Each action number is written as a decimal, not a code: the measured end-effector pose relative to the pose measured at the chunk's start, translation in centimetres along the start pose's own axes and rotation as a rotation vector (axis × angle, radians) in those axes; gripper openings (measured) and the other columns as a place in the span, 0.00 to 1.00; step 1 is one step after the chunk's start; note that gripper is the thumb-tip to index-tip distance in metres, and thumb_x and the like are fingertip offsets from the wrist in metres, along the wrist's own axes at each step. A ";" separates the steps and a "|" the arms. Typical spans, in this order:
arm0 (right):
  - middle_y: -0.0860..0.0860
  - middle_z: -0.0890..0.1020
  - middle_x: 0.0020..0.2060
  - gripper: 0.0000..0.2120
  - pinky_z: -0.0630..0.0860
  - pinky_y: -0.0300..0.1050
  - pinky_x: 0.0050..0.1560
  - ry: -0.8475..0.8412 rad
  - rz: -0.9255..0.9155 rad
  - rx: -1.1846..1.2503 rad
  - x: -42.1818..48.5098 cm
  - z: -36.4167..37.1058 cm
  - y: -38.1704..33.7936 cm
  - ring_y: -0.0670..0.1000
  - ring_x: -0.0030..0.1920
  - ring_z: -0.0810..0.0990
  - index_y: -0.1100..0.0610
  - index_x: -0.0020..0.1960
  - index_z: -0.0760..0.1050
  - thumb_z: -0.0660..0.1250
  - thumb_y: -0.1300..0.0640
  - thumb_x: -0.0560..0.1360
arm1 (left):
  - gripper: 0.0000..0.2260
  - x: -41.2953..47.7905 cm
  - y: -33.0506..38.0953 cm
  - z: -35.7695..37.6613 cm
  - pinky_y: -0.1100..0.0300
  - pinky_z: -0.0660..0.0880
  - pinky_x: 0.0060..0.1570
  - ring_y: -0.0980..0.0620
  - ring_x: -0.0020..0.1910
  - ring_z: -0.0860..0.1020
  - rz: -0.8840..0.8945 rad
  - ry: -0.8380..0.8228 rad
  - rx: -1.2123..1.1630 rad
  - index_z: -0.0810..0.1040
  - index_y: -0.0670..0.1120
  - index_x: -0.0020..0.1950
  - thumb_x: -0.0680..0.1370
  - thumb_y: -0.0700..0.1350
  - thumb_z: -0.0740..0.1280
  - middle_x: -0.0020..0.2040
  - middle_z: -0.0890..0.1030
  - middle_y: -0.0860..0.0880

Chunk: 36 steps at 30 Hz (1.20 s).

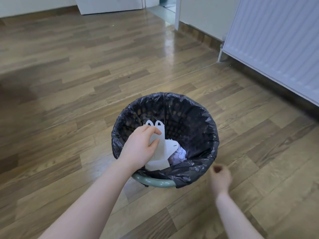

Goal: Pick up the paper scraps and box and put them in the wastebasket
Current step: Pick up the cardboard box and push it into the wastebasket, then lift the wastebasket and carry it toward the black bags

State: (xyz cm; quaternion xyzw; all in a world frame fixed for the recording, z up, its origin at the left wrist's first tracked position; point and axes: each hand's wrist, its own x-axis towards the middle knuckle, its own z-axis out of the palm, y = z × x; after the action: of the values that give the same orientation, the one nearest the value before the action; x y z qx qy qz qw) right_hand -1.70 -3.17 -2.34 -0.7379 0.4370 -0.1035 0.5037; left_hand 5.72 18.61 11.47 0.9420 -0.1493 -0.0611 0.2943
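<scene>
A green wastebasket (155, 182) lined with a black bag stands on the wooden floor in the middle of the view. My left hand (140, 146) is over its left rim, gripping a flattened white box (162, 152) that reaches down inside the basket. Crumpled paper scraps (177, 156) lie at the bottom beside the box. My right hand (221, 178) hovers to the right of the basket near the floor, blurred, fingers curled with nothing visible in them.
A white radiator (279, 40) runs along the wall at the right. A doorway (165, 7) opens at the back, next to a white cabinet (110, 5). Wooden floor (86, 75) spreads out around the basket.
</scene>
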 end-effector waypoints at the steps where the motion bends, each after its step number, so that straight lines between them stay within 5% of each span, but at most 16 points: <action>1: 0.56 0.80 0.37 0.03 0.72 0.48 0.46 0.120 -0.088 0.089 0.5 -2.1 -2.8 0.46 0.38 0.76 0.61 0.45 0.76 0.68 0.64 0.72 | 0.11 0.0 0.1 -0.1 0.60 0.64 0.59 0.52 0.63 0.68 0.000 -0.004 0.003 0.74 0.50 0.58 0.77 0.44 0.60 0.60 0.75 0.52; 3: 0.47 0.78 0.33 0.05 0.73 0.39 0.42 0.211 -0.364 0.268 0.4 -6.0 -9.5 0.38 0.34 0.75 0.54 0.41 0.75 0.69 0.63 0.71 | 0.11 -0.2 0.4 -0.6 0.58 0.66 0.61 0.52 0.63 0.69 0.002 -0.002 0.007 0.74 0.50 0.59 0.77 0.44 0.60 0.60 0.76 0.53; 5: 0.46 0.80 0.35 0.08 0.76 0.37 0.43 0.050 -0.574 0.365 -0.8 -7.9 -15.5 0.43 0.37 0.79 0.49 0.39 0.76 0.71 0.62 0.71 | 0.10 -0.3 0.5 -1.2 0.57 0.68 0.60 0.52 0.61 0.70 0.002 0.029 -0.007 0.74 0.50 0.58 0.77 0.44 0.61 0.58 0.76 0.53; 9: 0.45 0.81 0.34 0.05 0.77 0.40 0.44 -0.316 -0.720 0.004 -2.5 -5.7 -20.1 0.48 0.38 0.81 0.51 0.42 0.80 0.70 0.61 0.71 | 0.10 -0.4 0.2 -2.7 0.58 0.69 0.58 0.52 0.59 0.72 -0.003 0.102 0.024 0.75 0.50 0.57 0.77 0.45 0.62 0.57 0.77 0.53; 12: 0.45 0.82 0.38 0.04 0.73 0.36 0.44 -0.379 -0.762 -0.127 -2.4 -4.2 -19.5 0.42 0.39 0.78 0.53 0.45 0.82 0.68 0.58 0.73 | 0.12 -0.5 -0.6 -4.0 0.57 0.68 0.61 0.51 0.62 0.72 -0.035 0.131 0.033 0.74 0.49 0.60 0.76 0.44 0.63 0.60 0.76 0.52; 16: 0.51 0.81 0.55 0.11 0.72 0.37 0.55 -0.319 -0.548 0.073 -0.3 -4.5 -18.0 0.47 0.54 0.78 0.56 0.56 0.79 0.62 0.58 0.77 | 0.18 -1.0 -2.6 -4.4 0.52 0.62 0.71 0.48 0.72 0.65 -0.087 0.213 0.049 0.71 0.47 0.66 0.76 0.44 0.65 0.70 0.71 0.48; 19: 0.51 0.73 0.67 0.18 0.65 0.44 0.66 -0.415 -0.317 0.142 0.8 -4.0 -15.4 0.49 0.66 0.70 0.54 0.67 0.70 0.59 0.57 0.78 | 0.22 -1.3 -4.1 -3.9 0.50 0.58 0.74 0.49 0.74 0.60 -0.234 0.305 -0.165 0.65 0.46 0.70 0.76 0.44 0.64 0.74 0.66 0.47; 23: 0.48 0.71 0.69 0.18 0.64 0.55 0.72 -0.552 -0.187 0.387 0.4 -2.9 -13.0 0.49 0.68 0.69 0.48 0.68 0.68 0.57 0.56 0.79 | 0.22 -1.8 -3.4 -2.6 0.49 0.66 0.69 0.47 0.70 0.68 -0.449 0.307 -0.745 0.61 0.48 0.72 0.79 0.42 0.60 0.71 0.69 0.47; 26: 0.49 0.71 0.69 0.18 0.65 0.52 0.70 -0.546 -0.151 0.474 -0.7 -3.5 -13.8 0.50 0.69 0.69 0.48 0.68 0.69 0.55 0.57 0.79 | 0.18 -2.1 -1.7 -2.9 0.47 0.70 0.65 0.45 0.64 0.73 -0.511 0.343 -0.863 0.67 0.49 0.68 0.79 0.38 0.57 0.64 0.75 0.47; 31: 0.48 0.73 0.68 0.18 0.64 0.57 0.71 -0.526 -0.142 0.606 -3.7 -12.3 -23.5 0.50 0.68 0.70 0.49 0.67 0.69 0.55 0.52 0.78 | 0.19 -1.7 7.3 -12.1 0.45 0.68 0.68 0.47 0.65 0.73 -0.486 0.323 -0.834 0.68 0.51 0.68 0.79 0.38 0.56 0.67 0.74 0.49; 36: 0.48 0.78 0.63 0.17 0.72 0.51 0.64 -0.388 -0.214 0.699 -7.8 -28.2 -36.9 0.48 0.63 0.76 0.48 0.65 0.72 0.55 0.53 0.79 | 0.18 -0.7 24.2 -25.0 0.45 0.68 0.68 0.48 0.65 0.73 -0.335 0.228 -0.855 0.68 0.52 0.68 0.79 0.39 0.56 0.66 0.75 0.51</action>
State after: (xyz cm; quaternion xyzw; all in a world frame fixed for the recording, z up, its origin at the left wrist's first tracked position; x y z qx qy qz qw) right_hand -3.09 -11.70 43.96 -0.5697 0.1935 -0.1564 0.7833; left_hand 4.16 13.31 45.79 0.7483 0.0767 -0.0598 0.6561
